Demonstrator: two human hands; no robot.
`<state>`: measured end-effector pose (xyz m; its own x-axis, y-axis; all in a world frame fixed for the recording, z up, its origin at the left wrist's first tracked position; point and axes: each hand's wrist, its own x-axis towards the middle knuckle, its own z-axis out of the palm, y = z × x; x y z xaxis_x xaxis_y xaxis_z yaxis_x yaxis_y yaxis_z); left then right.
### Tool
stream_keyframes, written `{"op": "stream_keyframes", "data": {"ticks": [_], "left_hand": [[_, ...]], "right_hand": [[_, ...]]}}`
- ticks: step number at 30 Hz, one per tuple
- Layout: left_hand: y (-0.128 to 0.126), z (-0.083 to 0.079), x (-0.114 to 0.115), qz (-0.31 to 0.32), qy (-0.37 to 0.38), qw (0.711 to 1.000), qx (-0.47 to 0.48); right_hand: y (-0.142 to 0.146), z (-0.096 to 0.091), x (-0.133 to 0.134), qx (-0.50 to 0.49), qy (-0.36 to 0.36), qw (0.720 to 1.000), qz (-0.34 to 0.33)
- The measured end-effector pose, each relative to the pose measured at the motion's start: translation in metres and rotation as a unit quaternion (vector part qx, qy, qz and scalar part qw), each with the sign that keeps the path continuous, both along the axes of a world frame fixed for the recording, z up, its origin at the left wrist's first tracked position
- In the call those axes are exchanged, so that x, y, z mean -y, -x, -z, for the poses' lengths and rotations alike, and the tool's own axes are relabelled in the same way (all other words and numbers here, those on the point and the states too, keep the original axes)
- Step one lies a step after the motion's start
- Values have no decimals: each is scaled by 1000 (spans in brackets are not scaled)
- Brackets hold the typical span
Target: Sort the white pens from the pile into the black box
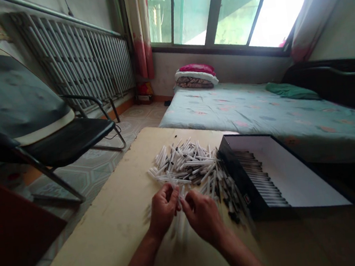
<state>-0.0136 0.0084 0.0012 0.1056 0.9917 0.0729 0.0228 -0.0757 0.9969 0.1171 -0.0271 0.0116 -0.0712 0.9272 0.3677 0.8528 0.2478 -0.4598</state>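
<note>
A loose pile of white and clear pen barrels (pixel 197 163), mixed with black pen parts, lies on the table before me. At its near edge my left hand (pixel 163 208) is closed in a pinch around a clear pen barrel (pixel 171 179). Close beside it, nearly touching, my right hand (pixel 204 216) pinches with thumb and forefinger. What lies between those fingertips is blurred and hidden. Beneath both hands more tubes show as a smear. To the right, a black box (pixel 239 177) with a white inside holds a row of black-ended pens (pixel 265 180) along its left side.
The pale table (pixel 111 227) has a worn left edge. Beyond it stands a bed (pixel 225 101) with folded bedding (pixel 196 76). A black folding chair (pixel 65 140) is at the left, near a metal rail frame (pixel 80 54) against the wall.
</note>
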Motion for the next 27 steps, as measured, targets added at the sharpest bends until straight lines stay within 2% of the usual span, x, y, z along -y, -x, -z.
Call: {"op": "stream_keyframes", "data": {"ticks": [5, 11, 16, 23, 27], "left_hand": [[3, 0, -5, -70, 10, 995, 64], [6, 3, -11, -116, 58, 980, 150], [6, 2, -12, -116, 82, 972, 187], [2, 3, -9, -97, 104, 972, 185], [2, 4, -9, -100, 101, 973, 180]], "right_hand": [[-25, -1, -47, 58, -27, 994, 93], [-36, -7, -93, 201, 34, 974, 100], [-36, -11, -104, 226, 51, 969, 82], [-28, -14, -105, 253, 71, 964, 25], [-22, -14, -108, 261, 86, 961, 15]]}}
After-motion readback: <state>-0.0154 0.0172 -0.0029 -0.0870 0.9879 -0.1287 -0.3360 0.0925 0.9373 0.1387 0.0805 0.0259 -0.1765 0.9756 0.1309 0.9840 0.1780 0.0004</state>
